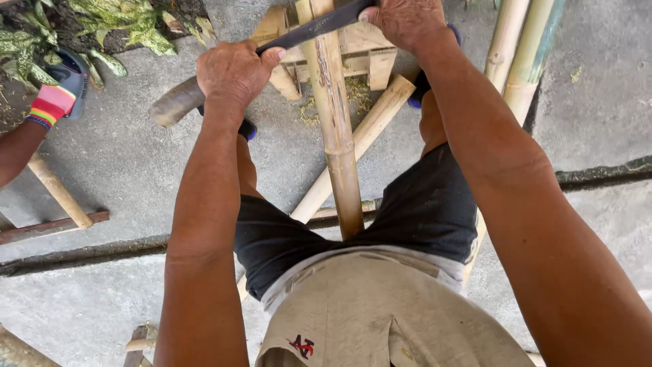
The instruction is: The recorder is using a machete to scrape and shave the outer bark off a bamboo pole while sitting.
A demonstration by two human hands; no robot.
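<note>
Both hands hold a dark knife (309,30): left grip (234,71) clasps its wooden handle, right grip (405,22) its tip, across pale, scraped bamboo (339,136).

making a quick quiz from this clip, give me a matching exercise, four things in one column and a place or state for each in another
Things:
1. left hand
2. right hand
3. bamboo pole
4. striped sock

Places or states:
A. on the blade's far end
B. far left, beside the plants
C. gripping the knife's wooden handle
D. upright between the person's legs, under the blade

Pairs: 1-C, 2-A, 3-D, 4-B
</note>
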